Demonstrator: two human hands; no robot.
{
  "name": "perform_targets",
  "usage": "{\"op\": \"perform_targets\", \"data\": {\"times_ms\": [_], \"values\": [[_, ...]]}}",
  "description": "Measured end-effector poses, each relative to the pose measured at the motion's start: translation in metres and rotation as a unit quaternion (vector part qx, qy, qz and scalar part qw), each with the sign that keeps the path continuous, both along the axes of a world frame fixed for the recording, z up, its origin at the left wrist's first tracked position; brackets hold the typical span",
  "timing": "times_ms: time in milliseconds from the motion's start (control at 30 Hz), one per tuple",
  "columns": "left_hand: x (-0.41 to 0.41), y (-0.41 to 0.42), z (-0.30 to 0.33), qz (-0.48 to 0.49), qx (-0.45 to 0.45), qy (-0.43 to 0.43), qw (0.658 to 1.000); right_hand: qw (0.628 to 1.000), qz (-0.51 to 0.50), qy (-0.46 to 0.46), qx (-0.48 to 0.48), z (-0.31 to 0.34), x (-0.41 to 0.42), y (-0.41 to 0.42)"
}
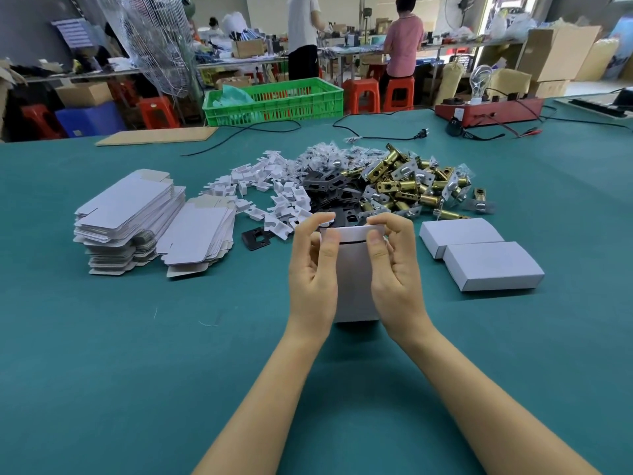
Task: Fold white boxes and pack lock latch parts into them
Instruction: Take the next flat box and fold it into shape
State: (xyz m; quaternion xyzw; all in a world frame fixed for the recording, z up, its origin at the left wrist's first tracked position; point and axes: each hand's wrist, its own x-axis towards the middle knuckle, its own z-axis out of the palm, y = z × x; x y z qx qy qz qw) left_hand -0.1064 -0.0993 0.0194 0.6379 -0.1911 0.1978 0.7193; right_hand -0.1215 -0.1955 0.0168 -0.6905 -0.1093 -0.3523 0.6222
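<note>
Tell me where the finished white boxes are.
In the head view, two closed boxes lie on the green table, right of the hands, just in front of the brass latch pile.

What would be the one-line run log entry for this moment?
step: closing box flap | left hand: holds white box | right hand: holds same box | closed boxes: two, at right | latch pile: untouched

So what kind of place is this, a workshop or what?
Likely a small factory packing floor: a stack of flat box blanks, a heap of brass latch parts and other workers' benches behind.
</note>
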Motion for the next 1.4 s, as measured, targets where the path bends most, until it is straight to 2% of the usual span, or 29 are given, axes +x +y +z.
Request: {"op": "perform_targets", "data": {"times_ms": [433, 700, 1000, 1400], "values": [[-0.0052, 0.0025, 0.0014, -0.027, 0.016, -0.003, 0.999, 0.999, 0.009, 0.01, 0.048, -0.0044, -0.0009, -0.0028], [-0.0062, 0.0016, 0.0011, -0.048, 0.017, -0.003, 0.999, 0.999, 0.023, -0.016, 0.033, -0.0044, -0.0017, -0.0052], [-0.0059, 0.002, 0.0011, -0.054, -0.012, 0.036, 0.998, 0.999, 0.025, -0.008, 0.025, -0.0049, -0.0028, -0.0047], [-0.0024, 0.001, 0.0002, -0.051, -0.026, 0.039, 0.998, 0.999, 0.026, 0.008, 0.042, -0.0028, -0.0019, -0.0019]]}}
